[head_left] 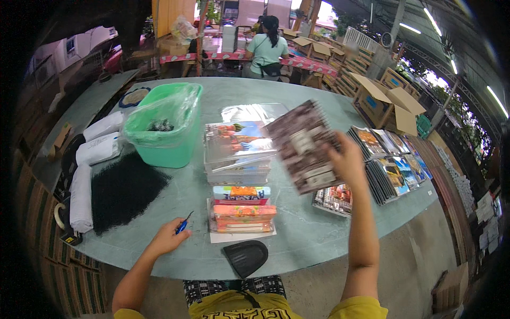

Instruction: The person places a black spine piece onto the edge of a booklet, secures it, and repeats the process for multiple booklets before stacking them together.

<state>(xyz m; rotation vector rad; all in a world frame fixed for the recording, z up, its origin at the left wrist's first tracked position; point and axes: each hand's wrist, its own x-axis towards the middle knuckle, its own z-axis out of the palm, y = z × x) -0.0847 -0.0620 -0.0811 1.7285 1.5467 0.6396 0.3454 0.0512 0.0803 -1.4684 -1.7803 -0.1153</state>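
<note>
My right hand grips a spiral-bound notebook by its right edge and holds it tilted above the table. Its cover is brown and greyish with pale patches, slightly blurred. Resting near the table's front left, my left hand is closed around a small blue-handled tool with a thin dark pointed tip; its exact kind is unclear. Between the hands stands a pile of picture-covered notebooks in clear plastic. Nearer me, orange and blue packets lie on a white sheet. Another notebook lies below the held one.
A green bin with a plastic liner stands left, beside a heap of black material and white rolls. Stacked notebooks and an open carton are at right. A black curved object lies in front; a person stands beyond.
</note>
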